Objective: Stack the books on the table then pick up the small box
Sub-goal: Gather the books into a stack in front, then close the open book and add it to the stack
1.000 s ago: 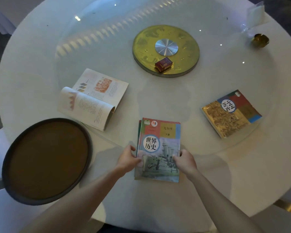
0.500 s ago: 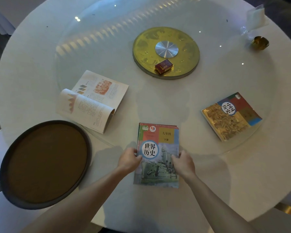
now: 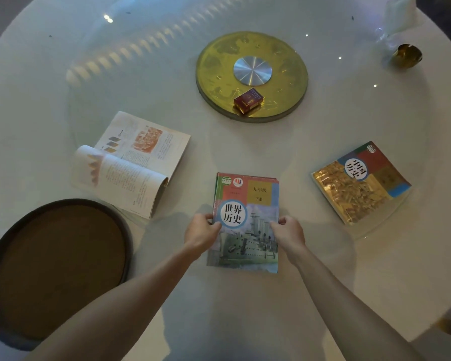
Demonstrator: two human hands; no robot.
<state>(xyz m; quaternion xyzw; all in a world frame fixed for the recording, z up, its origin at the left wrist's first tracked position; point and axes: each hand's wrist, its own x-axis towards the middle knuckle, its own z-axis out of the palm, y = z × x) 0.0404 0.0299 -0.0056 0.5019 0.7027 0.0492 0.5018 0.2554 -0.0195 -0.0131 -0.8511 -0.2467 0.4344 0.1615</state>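
A history textbook with a warship cover lies flat on another book near the table's front, its edges almost lined up with the one beneath. My left hand grips its left edge and my right hand grips its right edge. An open book lies to the left, one page curled up. A closed book with a gold and red cover lies to the right. The small red box rests on the near rim of the gold disc at the table's centre.
The round white table carries a glass turntable. A dark round tray with a brown inside sits at the front left edge. A small gold cup and a clear card stand are at the far right.
The top book has slid slightly so it sits squarer over the book beneath. Both hands have stayed on its side edges.
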